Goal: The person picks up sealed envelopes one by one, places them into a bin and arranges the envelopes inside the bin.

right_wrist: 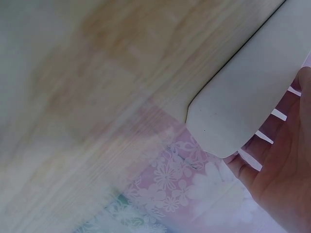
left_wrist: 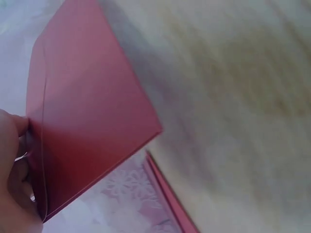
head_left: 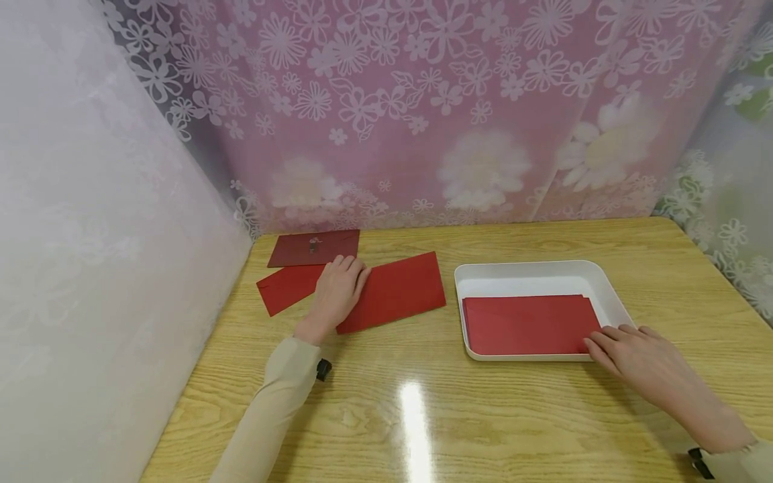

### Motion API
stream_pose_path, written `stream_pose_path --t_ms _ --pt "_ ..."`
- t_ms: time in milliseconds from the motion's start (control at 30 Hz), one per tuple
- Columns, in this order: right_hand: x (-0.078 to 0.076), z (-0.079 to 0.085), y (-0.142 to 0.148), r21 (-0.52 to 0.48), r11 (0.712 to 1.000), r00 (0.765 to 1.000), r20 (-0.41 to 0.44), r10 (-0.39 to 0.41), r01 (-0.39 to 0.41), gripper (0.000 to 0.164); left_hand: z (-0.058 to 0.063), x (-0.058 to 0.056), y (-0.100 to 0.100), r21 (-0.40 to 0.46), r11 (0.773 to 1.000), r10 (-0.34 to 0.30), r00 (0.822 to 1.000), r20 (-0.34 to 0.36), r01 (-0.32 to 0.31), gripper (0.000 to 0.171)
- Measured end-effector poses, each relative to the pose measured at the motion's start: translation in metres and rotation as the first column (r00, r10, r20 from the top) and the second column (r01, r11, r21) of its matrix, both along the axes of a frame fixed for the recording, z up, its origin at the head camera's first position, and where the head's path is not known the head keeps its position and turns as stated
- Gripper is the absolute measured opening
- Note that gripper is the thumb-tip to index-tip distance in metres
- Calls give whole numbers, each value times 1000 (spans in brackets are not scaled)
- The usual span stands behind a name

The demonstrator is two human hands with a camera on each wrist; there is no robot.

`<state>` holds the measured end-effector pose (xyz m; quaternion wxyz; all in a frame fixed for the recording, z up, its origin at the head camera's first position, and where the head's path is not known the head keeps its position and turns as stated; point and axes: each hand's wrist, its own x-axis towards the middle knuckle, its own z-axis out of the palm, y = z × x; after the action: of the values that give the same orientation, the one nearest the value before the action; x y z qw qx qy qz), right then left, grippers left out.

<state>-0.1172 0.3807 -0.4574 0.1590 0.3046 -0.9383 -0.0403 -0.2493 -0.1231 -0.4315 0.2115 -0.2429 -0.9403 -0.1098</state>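
Note:
My left hand (head_left: 338, 290) grips a red envelope (head_left: 395, 292) by its left end, tilted up off the wooden table. In the left wrist view the fingers hold this envelope (left_wrist: 92, 107) along its flap edge. Under and beside the hand lies another red envelope (head_left: 290, 287), partly covered. A darker red envelope (head_left: 314, 248) with a small printed design lies behind it. My right hand (head_left: 646, 362) rests with spread fingers at the front right corner of a white tray (head_left: 543, 274). Inside the tray lies a stack of red envelopes (head_left: 528, 325).
The wooden table (head_left: 362, 416) carries everything. A pink flowered curtain (head_left: 386, 134) hangs along its back edge, a whitish sheet (head_left: 109, 235) along the left side, and another flowered sheet (head_left: 731, 201) on the right.

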Motion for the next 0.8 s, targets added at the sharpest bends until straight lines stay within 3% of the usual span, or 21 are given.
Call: stream_pose_path --t_ms 233,600,767,800 --pt "1 0 1 -15 1000 1000 -8 -8 8 97 20 -4 14 22 1000 4 990 -139 -1 26" --pt "2 2 2 11 1000 1000 23 -19 19 81 57 -6 62 96 991 -79 988 -136 92 25" --pt "3 4 -1 50 998 998 63 -27 24 26 65 -9 93 62 987 -142 980 -139 151 24" --pt "2 5 -1 59 998 997 69 -28 24 22 67 -9 99 52 986 -151 979 -136 160 24"
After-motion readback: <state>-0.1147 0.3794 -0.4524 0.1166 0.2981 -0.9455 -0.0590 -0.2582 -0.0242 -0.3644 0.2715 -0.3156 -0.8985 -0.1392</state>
